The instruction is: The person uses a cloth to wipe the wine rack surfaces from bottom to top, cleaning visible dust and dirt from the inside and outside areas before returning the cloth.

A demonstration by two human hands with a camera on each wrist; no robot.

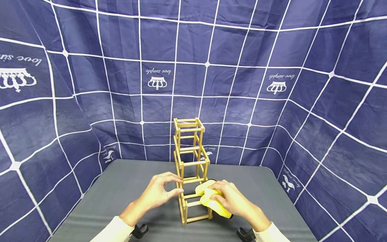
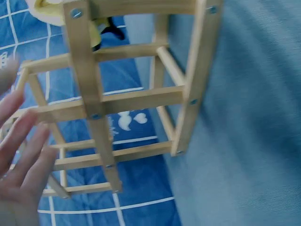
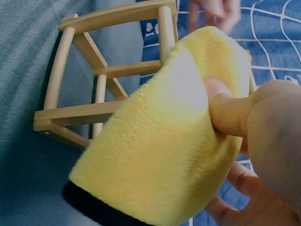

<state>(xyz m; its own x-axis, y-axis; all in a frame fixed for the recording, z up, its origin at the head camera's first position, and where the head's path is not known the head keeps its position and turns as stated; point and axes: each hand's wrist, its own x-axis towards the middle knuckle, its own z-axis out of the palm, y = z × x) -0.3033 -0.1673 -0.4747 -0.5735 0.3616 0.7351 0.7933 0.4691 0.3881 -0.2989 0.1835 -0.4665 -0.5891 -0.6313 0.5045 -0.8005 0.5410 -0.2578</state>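
Note:
A light wooden rack (image 1: 193, 163) of thin bars, stepped up toward the back, stands on the grey surface. My right hand (image 1: 231, 198) pinches a folded yellow cloth (image 1: 222, 209) with dark edging, at the rack's right side near its front. Seen from the right wrist, the thumb presses into the fluffy cloth (image 3: 155, 136), which covers part of the rack (image 3: 113, 70). On the other side, my left hand (image 1: 157, 190) holds nothing, its fingertips right at the rack's left bars. The left wrist view shows its fingers (image 2: 35, 160) extended and spread beside the wooden bars.
The grey surface (image 1: 133, 181) extends on both sides of the rack. A dark blue curtain (image 1: 235, 94) with white grid lines and crown prints hangs behind and along both sides, close behind the rack's tall end. Dark straps (image 1: 139, 231) sit at the wrists.

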